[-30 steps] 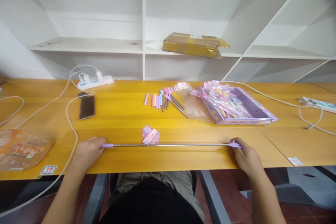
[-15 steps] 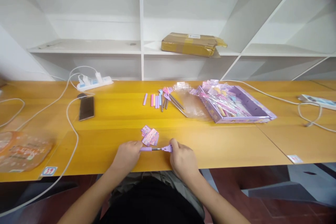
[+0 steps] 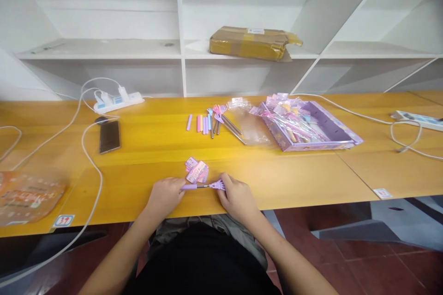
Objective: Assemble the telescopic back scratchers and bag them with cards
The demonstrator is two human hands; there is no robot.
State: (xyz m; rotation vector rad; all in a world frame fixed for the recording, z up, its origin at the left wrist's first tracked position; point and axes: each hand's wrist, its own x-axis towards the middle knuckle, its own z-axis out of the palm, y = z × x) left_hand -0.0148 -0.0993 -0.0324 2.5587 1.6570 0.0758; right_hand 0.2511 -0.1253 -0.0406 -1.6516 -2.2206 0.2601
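Note:
A purple back scratcher (image 3: 203,186) with a short metal rod lies level between my hands, over the front of the table. My left hand (image 3: 166,196) is closed around its purple handle. On the other end, my right hand (image 3: 238,197) grips the claw-shaped head (image 3: 218,185). Just beyond it lies a small pile of pink printed cards (image 3: 197,171). Farther back are several coloured handle tubes (image 3: 204,124) in a row. Beside them, metal rods with hand-shaped heads (image 3: 221,115) lie in a loose heap.
A purple display box (image 3: 321,146) holds bagged back scratchers, with clear plastic bags (image 3: 254,126) beside it. At left are a phone (image 3: 110,137), a power strip (image 3: 119,103), white cables and an orange bag (image 3: 31,198). A taped carton (image 3: 247,44) sits on the shelf.
The view has tilted slightly, so everything sits a little higher in the picture. Both hands keep their hold on the back scratcher, and the right fingers have shifted slightly around its head.

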